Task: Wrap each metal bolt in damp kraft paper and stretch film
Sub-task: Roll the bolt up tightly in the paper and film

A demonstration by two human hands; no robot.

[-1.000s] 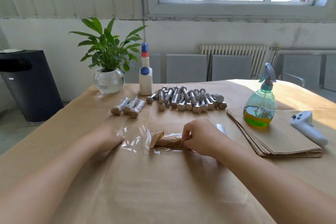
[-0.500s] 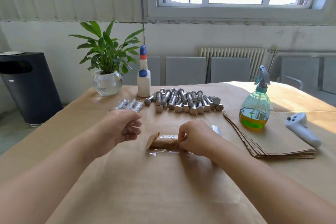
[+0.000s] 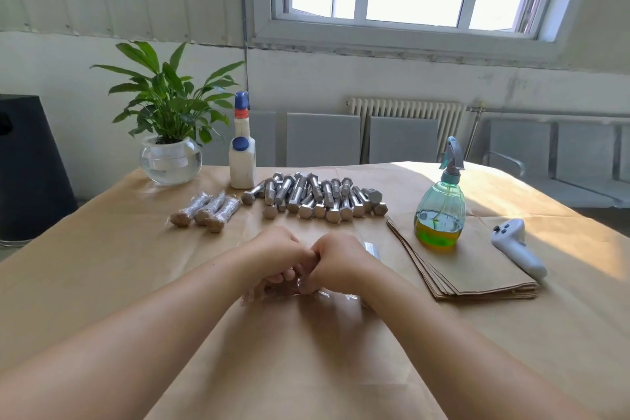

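My left hand (image 3: 272, 254) and my right hand (image 3: 335, 261) meet knuckle to knuckle at the table's middle, fingers curled down over a paper-wrapped bolt that they almost wholly hide. Clear stretch film (image 3: 327, 295) pokes out beneath and in front of the hands. Behind them lies a pile of several bare metal bolts (image 3: 313, 198). To its left lie three wrapped bolts (image 3: 204, 211) side by side. A stack of kraft paper sheets (image 3: 477, 273) lies at the right, with a green spray bottle (image 3: 441, 211) standing on it. A bit of a film roll (image 3: 371, 249) shows just right of my right hand.
A white glue bottle (image 3: 242, 153) and a potted plant in a glass bowl (image 3: 170, 153) stand at the table's far left. A white controller (image 3: 518, 247) lies right of the paper stack. A black bin (image 3: 30, 167) stands left of the table. Kraft paper covers the tabletop (image 3: 102, 266).
My left hand let the film's left edge go, lifted, then came across to the bundle beside my right hand. The spread film is now gathered under both hands, and the view tilted up.
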